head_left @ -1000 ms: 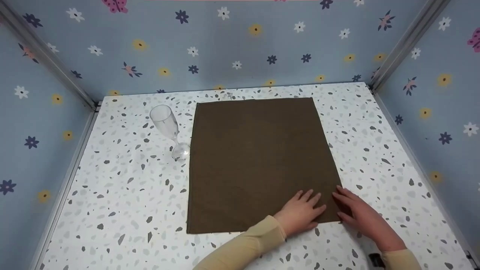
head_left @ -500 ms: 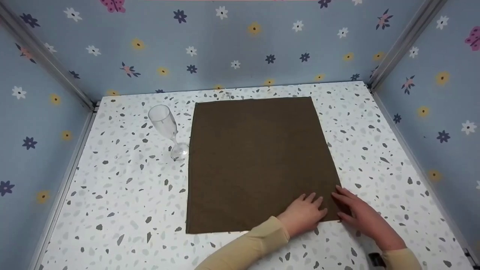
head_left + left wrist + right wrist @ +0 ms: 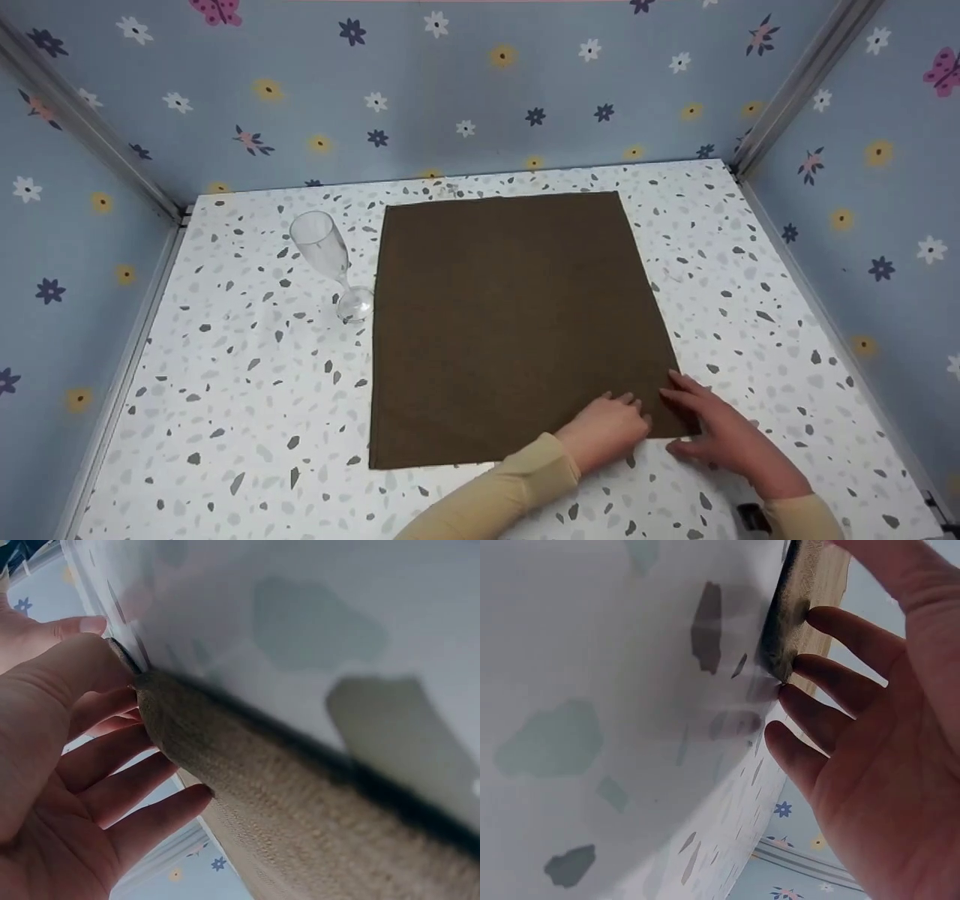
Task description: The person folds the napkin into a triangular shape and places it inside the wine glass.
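Observation:
A brown square cloth (image 3: 517,315) lies flat on the speckled white table. My left hand (image 3: 606,431) is at its near edge, right of the middle. In the left wrist view, the thumb and index finger of my left hand (image 3: 97,742) pinch the cloth's edge (image 3: 247,757), while the other fingers spread along its top. At the near right corner, my right hand (image 3: 724,435) has its fingers extended against the side edge and its thumb apart. The right wrist view has the fingertips of my right hand (image 3: 885,735) touching the cloth (image 3: 799,596) near the corner.
A clear champagne flute (image 3: 322,244) stands upright just left of the cloth, its foot close to the left edge. Blue flowered panels (image 3: 480,90) enclose the table (image 3: 225,360) at the back and both sides. Something black (image 3: 750,517) shows by my right wrist.
My left fingers have curled in more at the near edge of the cloth. My right thumb has moved slightly away from the corner. The head view has shifted a little.

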Tool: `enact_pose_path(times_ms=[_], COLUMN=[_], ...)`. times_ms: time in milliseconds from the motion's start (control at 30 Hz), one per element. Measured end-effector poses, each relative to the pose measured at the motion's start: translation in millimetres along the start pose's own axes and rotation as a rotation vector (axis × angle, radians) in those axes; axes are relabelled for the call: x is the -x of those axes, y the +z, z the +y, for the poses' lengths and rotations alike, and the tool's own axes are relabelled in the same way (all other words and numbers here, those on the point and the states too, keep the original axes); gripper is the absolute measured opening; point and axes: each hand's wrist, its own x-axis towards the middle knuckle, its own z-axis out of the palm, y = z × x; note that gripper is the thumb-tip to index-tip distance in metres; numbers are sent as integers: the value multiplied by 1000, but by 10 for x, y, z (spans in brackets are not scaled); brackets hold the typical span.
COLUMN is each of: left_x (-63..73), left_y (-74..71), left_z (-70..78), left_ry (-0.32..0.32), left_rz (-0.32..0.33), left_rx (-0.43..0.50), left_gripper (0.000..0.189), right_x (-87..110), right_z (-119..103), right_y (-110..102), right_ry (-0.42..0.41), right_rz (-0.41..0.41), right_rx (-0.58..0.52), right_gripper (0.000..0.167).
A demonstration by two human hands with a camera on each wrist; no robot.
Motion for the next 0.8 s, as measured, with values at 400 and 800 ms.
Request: enact_pose_path(times_ms=[400, 800], left_x=[-2, 2], left_y=[28, -17], left_z=[-10, 45], left_ry=[-1, 60], left_rz=[73, 114], left_rx=[-29, -81], left_gripper=[14, 42], right_x=[-41, -19], right_z=[13, 124], right_y=[11, -46], right_ry=[-54, -74], right_rz=[71, 145], right_rx=[58, -101], right_gripper=[38, 51])
